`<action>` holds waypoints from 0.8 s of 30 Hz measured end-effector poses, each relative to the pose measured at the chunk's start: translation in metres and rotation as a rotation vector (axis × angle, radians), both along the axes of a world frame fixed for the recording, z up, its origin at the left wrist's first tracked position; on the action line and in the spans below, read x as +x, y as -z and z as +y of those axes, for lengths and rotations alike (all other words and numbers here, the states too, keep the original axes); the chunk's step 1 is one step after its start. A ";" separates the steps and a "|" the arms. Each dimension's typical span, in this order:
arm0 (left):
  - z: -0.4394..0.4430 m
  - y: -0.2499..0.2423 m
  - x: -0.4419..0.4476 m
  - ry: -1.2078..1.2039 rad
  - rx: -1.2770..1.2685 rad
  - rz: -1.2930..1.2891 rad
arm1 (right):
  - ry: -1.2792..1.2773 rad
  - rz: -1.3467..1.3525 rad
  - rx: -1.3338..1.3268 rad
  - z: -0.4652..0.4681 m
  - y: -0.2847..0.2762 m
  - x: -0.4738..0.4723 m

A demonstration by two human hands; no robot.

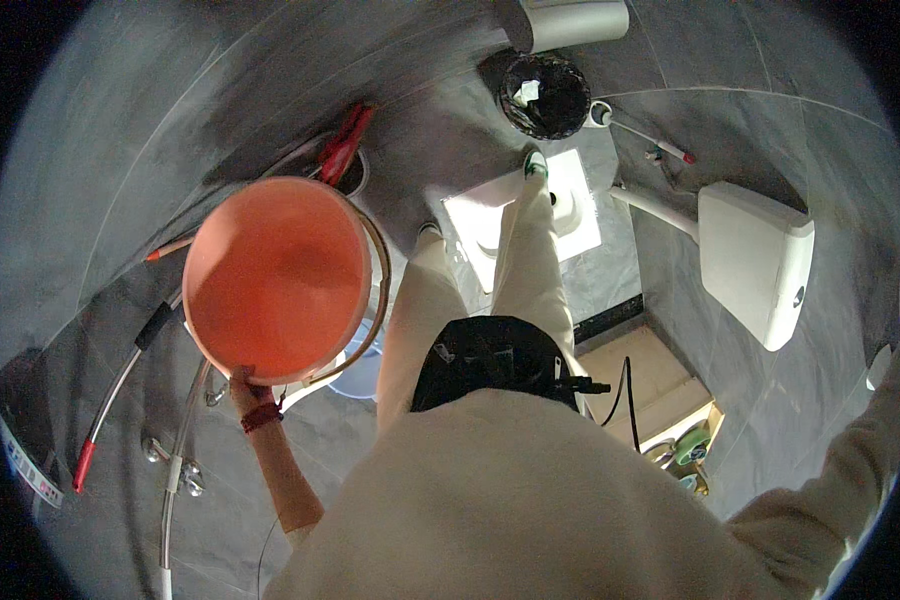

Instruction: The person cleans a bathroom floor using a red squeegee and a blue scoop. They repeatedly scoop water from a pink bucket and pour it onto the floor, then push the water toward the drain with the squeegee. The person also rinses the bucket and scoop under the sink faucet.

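My left hand [249, 390] grips the lower rim of an orange plastic bucket [277, 277], and a dark red band circles that wrist. The bucket's mouth faces up toward me, and its curved handle [382, 285] hangs along the right side. Whether there is water inside cannot be made out. Far to the right, my right arm [832, 472] reaches out to the wall in a light sleeve. At the dark rim of the picture my right hand [898, 366] barely shows, close to a small white fitting [879, 367]; its fingers are hidden.
My feet are by a white squat toilet [585, 202]. Ahead stands a black-lined bin [546, 97], with a toilet brush [649, 136] beside it. A white cistern [750, 262] hangs right. Red-ended poles [120, 390] and a shower pipe [174, 472] line the left wall; a wooden cabinet [645, 375] is right.
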State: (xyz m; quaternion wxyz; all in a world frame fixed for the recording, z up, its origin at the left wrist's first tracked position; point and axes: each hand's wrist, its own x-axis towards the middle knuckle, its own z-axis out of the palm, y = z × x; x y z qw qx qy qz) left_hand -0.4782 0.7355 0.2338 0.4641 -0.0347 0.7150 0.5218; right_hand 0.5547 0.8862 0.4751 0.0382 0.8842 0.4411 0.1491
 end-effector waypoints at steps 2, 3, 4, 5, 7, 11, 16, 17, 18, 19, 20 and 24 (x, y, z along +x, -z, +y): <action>-0.002 0.001 0.004 -0.016 0.040 0.011 | -0.012 -0.012 -0.011 0.000 -0.002 -0.003; -0.003 0.001 0.005 -0.050 0.029 0.029 | -0.015 -0.024 -0.009 0.001 -0.003 -0.004; -0.004 0.002 0.007 -0.057 0.044 0.031 | -0.018 -0.027 0.000 0.002 -0.004 -0.005; -0.005 0.002 0.009 -0.092 0.034 0.056 | -0.026 -0.027 0.001 0.003 -0.005 -0.006; -0.007 0.005 0.015 -0.085 0.041 0.062 | -0.046 -0.029 0.012 0.007 -0.006 -0.006; -0.008 0.011 0.029 -0.154 0.051 0.039 | -0.047 -0.016 0.036 0.018 -0.001 0.000; -0.010 0.008 0.049 -0.136 0.026 0.025 | -0.062 0.002 0.043 0.021 0.009 0.007; -0.010 0.007 0.052 -0.137 0.022 0.000 | -0.061 0.005 0.045 0.019 0.011 0.007; -0.011 0.003 0.053 -0.157 0.008 -0.002 | -0.058 0.008 0.046 0.019 0.013 0.007; -0.010 0.001 0.055 -0.128 0.008 -0.008 | -0.062 0.008 0.050 0.016 0.015 0.006; -0.010 0.000 0.056 -0.113 0.008 -0.021 | -0.070 0.011 0.053 0.016 0.017 0.006; -0.005 0.000 0.059 -0.038 -0.021 -0.042 | -0.068 0.011 0.027 0.009 0.025 0.003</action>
